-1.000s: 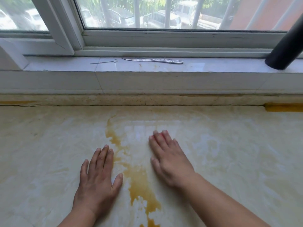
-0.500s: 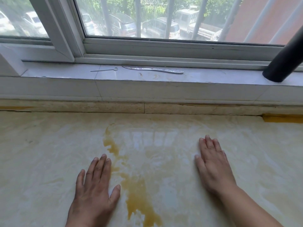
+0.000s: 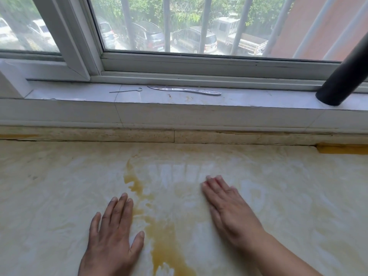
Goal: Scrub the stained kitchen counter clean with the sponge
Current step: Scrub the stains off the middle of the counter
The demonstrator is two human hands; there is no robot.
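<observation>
My left hand (image 3: 111,240) lies flat on the bench (image 3: 49,206), palm down, fingers (image 3: 119,208) straight and close together with the thumb spread out to the side, holding nothing. The bench is a glossy, pale cream stone with cloudy marbled veining, and it mirrors the window bars. Just beside my left thumb runs the stain (image 3: 159,242), an amber, irregular streak that starts thin near the middle of the bench, wanders toward me and widens into a blotchy pool at the lower edge. No sponge is anywhere in view. My right hand (image 3: 229,210) rests flat on the other side of the stain, fingers straight and pressed together, empty too, its bare forearm leaving at the lower right.

Behind the bench a rough, speckled beige strip runs along the wall, with the smooth white tiled windowsill (image 3: 59,94) above it. On the sill lie a thin wire pin (image 3: 125,90) with a small loop at one end and, just right of it, a flat metal knife (image 3: 185,90) with a patterned handle. At the far right a matte black tube (image 3: 344,76) slants down onto the sill.

Compared with half a second ago, my right hand has slid left, closer to the stain, while my left hand has kept its place.
</observation>
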